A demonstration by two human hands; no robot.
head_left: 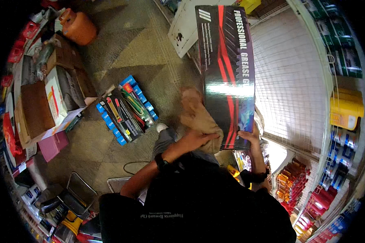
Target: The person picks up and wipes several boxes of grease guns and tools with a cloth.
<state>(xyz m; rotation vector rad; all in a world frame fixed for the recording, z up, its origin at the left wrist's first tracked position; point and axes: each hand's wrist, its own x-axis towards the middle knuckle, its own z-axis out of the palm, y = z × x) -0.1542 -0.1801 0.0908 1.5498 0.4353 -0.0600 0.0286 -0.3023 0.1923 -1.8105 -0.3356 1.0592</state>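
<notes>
A long black cardboard box (227,109) with red stripes and pale lettering stands up in front of me, glossy where light strikes it. My right hand (251,137) grips its lower right edge, thumb on the printed face. In my left hand (199,140) is a tan cloth (200,117), bunched in the fingers and lying against the box's lower left edge. The cloth's far end is smeared by motion. Part of the left fingers is hidden behind the fabric.
On the floor to the left sits a blue tray (117,135) of packaged tools. Farther left are stacked cartons (36,109), a pink bin (54,146) and an orange gas cylinder (78,27). A white wire rack (288,77) with hanging goods rises on the right. A folding chair (81,194) stands lower left.
</notes>
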